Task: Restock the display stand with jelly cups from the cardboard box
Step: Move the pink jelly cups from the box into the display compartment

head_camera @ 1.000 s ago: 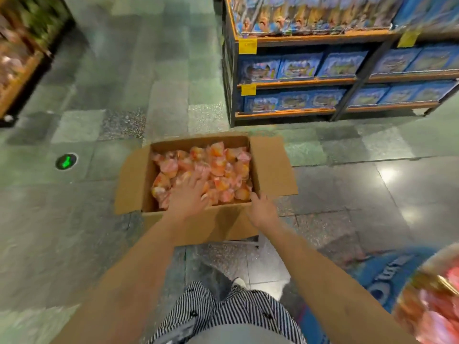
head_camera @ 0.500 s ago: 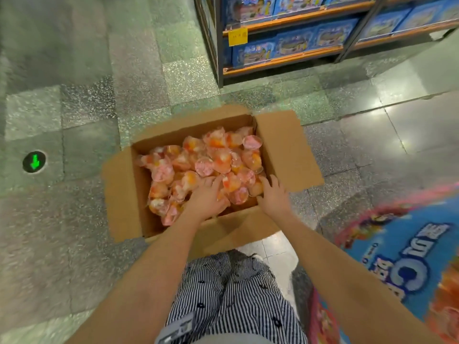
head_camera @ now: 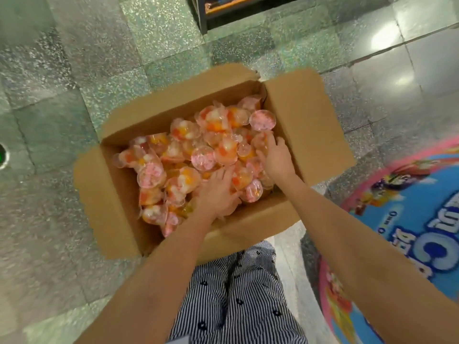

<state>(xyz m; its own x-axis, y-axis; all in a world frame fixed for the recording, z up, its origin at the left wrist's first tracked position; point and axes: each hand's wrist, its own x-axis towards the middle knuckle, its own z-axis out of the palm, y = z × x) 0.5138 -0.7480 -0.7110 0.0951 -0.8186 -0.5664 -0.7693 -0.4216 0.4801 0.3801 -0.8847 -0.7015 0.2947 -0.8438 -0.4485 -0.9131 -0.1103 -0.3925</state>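
An open cardboard box (head_camera: 305, 115) sits on the floor in front of me, its flaps folded outward. It is heaped with several clear jelly cups (head_camera: 203, 157) holding pink and orange fruit. My left hand (head_camera: 218, 192) lies flat on the cups near the box's near wall, fingers spread. Over by the right wall, my right hand (head_camera: 275, 157) rests on the cups with its fingertips dipping between them. Neither hand has a cup lifted. The round display stand (head_camera: 409, 219), with blue and pink print, fills the right edge.
The base of a shelf unit (head_camera: 223, 6) stands on the tiled floor beyond the box. A green floor marker (head_camera: 2, 155) shows at the left edge. My striped trousers (head_camera: 238, 294) are just behind the box.
My view has tilted down and closer to the box. My right hand moved from the box's near rim into the cups. My left hand stays spread on the cups.
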